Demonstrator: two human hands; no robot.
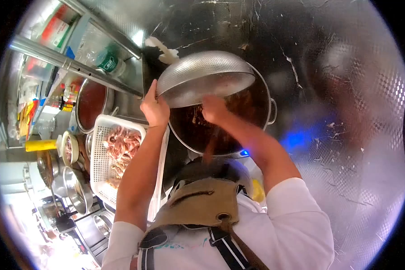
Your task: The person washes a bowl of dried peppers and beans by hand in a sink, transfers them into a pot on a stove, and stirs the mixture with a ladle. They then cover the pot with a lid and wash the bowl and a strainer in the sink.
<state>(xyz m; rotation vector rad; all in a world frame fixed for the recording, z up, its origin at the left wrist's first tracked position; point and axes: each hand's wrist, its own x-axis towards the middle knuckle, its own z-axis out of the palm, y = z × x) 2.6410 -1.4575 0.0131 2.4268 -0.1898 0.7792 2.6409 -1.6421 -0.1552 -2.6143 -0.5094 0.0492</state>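
A perforated metal colander (207, 67) is tilted on its side over the far part of a large pot (271, 101). Dark brown liquid (238, 130) fills the pot, with bits showing near the colander's lower edge. My left hand (155, 108) grips the colander's left rim, thumb up along the outside. My right hand (214, 109) is closed in a fist over the pot, overlapping the colander's lower rim. A blurred brown streak (209, 150) runs below that fist towards the pot's near edge; I cannot tell what the fist holds.
A white plastic basket (98, 155) of raw meat pieces (122, 146) stands left of the pot. Beyond it are a pot of reddish liquid (91, 105) and several metal bowls (76, 191). A metal shelf rail (72, 65) runs at upper left; a metal wall (337, 171) is at right.
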